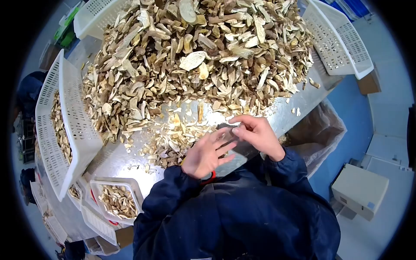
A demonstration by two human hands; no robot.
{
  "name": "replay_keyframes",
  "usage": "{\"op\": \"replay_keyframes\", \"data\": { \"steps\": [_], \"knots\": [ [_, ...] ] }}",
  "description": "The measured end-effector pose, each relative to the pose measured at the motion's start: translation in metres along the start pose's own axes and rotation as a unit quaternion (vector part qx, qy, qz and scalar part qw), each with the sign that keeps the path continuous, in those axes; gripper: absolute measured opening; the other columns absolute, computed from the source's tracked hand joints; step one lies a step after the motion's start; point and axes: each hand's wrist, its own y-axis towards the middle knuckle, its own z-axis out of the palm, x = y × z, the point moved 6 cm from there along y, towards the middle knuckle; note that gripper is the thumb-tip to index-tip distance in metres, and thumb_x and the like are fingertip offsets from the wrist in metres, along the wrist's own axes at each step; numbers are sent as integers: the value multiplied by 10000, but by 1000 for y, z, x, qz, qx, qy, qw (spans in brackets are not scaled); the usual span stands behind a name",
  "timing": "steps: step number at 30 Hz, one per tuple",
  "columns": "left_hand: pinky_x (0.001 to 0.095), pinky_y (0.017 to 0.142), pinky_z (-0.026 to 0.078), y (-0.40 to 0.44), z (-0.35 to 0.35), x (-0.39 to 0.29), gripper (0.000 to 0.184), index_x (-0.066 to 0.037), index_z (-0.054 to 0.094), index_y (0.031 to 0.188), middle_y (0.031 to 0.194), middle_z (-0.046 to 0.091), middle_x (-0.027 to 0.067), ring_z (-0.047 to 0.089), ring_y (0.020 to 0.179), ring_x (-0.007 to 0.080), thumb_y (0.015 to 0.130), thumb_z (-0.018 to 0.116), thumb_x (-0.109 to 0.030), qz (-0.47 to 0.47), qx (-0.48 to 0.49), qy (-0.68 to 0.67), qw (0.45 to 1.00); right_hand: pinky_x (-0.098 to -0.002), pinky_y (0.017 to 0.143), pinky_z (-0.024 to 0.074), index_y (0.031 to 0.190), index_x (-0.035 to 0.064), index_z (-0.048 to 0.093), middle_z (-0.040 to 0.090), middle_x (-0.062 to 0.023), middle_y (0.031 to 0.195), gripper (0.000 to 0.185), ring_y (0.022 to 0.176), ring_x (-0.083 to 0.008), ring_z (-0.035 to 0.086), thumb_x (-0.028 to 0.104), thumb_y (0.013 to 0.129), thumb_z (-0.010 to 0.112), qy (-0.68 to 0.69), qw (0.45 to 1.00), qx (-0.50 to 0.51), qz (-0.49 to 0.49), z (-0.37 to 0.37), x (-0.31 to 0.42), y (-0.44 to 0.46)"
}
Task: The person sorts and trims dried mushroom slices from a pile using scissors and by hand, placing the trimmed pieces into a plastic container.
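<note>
A large heap of dried, sliced brown and cream pieces (195, 56) covers the metal table (291, 113). Just in front of the heap, near my body, are both my hands. My left hand (207, 152) is palm up with its fingers spread and holds nothing; a red band circles its wrist. Close beside it on the right, my right hand (258, 135) has its thumb and index finger bent towards each other but apart, and nothing shows between them. Smaller broken pieces (167, 143) lie to the left of my left hand.
White perforated baskets stand at the left (78, 117) and upper right (327, 39). A white tub (138, 190) of slices sits lower left. Right of the table are a plastic-lined bin (331, 125) and a pale box (360, 188). People in dark clothing (32, 89) are at far left.
</note>
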Motion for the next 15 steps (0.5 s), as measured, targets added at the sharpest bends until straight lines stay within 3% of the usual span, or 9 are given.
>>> {"op": "replay_keyframes", "data": {
  "steps": [1, 4, 5, 7, 10, 13, 15],
  "knots": [
    [299, 853, 465, 1, -9, 3, 370, -37, 483, 1281, 1111, 586, 60, 545, 1048, 205, 1015, 373, -269, -18, -42, 4, 999, -265, 525, 410, 1046, 8, 657, 584, -94, 619, 264, 539, -92, 505, 196, 862, 637, -88, 992, -89, 28, -12, -7, 11],
    [289, 744, 433, -5, -10, 6, 285, -49, 531, 1134, 863, 519, 11, 497, 828, 150, 1014, 368, -249, -13, 68, -6, 998, -373, 579, 462, 1084, 19, 636, 631, -183, 703, 284, 593, -309, 604, 180, 852, 610, -213, 958, -190, -19, -30, -12, 39],
    [271, 650, 372, -9, -9, 8, 243, -59, 532, 1019, 727, 385, -12, 383, 704, 119, 1008, 377, -245, -18, 17, 21, 999, -350, 572, 453, 1085, 20, 634, 616, -174, 696, 277, 583, -257, 588, 173, 856, 605, -263, 942, -203, -48, -29, -16, 48],
    [256, 634, 363, -15, -7, 6, 245, -53, 535, 1011, 707, 390, -23, 386, 696, 112, 1006, 381, -243, 1, 68, 16, 998, -304, 560, 435, 1087, 20, 630, 587, -156, 682, 265, 565, -154, 557, 159, 863, 595, -359, 899, -227, -106, -25, -17, 58],
    [232, 609, 355, -21, -12, 2, 231, -38, 531, 1023, 651, 378, -49, 390, 673, 97, 996, 396, -224, 29, 128, 2, 991, -317, 593, 448, 1105, 20, 608, 615, -149, 727, 283, 591, -162, 566, 157, 858, 596, -292, 943, -139, -79, -20, -24, 62],
    [230, 606, 359, -22, -31, -1, 221, -20, 515, 1088, 648, 392, -44, 404, 664, 94, 982, 413, -185, 48, 138, -14, 989, -242, 536, 440, 1147, 33, 598, 665, -52, 770, 272, 598, -98, 567, 140, 899, 566, -103, 993, -47, 30, -10, -25, 44],
    [228, 606, 357, -20, -35, -4, 252, 5, 503, 1161, 677, 435, -19, 406, 649, 95, 962, 439, -136, 52, 112, -32, 992, -180, 506, 415, 1197, 45, 585, 674, -20, 855, 272, 621, -51, 557, 104, 944, 506, 33, 994, 10, 105, 1, -16, 28]
  ]
}}
